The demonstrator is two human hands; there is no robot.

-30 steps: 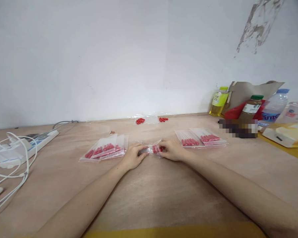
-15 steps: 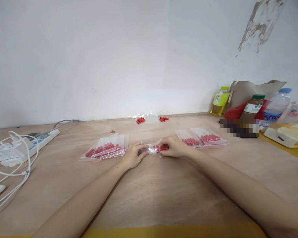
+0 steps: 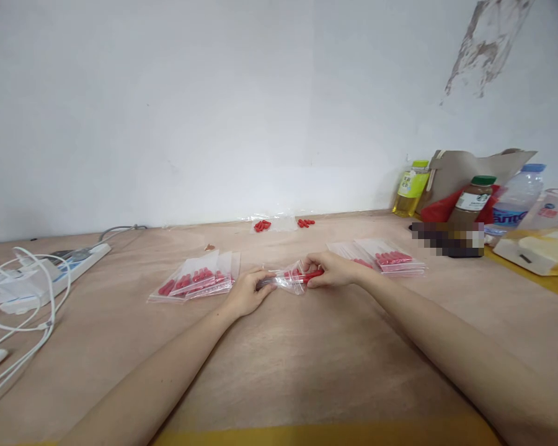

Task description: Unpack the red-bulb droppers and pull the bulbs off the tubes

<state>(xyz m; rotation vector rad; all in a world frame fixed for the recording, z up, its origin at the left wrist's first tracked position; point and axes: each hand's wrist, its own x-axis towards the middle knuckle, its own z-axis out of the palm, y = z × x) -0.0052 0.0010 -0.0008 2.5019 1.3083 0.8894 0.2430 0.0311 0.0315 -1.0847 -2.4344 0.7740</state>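
Head view: a clear plastic bag (image 3: 286, 284) lies crumpled low over the brown tabletop (image 3: 279, 359), and everything else is placed from it. At its left end, the left hand (image 3: 248, 292) is closed to a narrow pinch, thumb and fingers gripping the plastic. At its right end, the right hand (image 3: 332, 271) pinches a slim red piece (image 3: 314, 275) that points into the bag; how far inside it reaches, I cannot tell. More red shows through the film.

Left of the bag, near the left hand, is a fanned stack of packets (image 3: 202, 279) with red contents; right of it, beyond the right wrist, lies a second stack of packets (image 3: 388, 260). Behind it, by the wall, sit two red clusters (image 3: 262, 226) at another clear sheet. Well to its left is a power strip (image 3: 93, 254) with white cables (image 3: 51, 297); well to its right, a yellow-capped bottle (image 3: 411, 192) stands by a grey bag (image 3: 474, 164).
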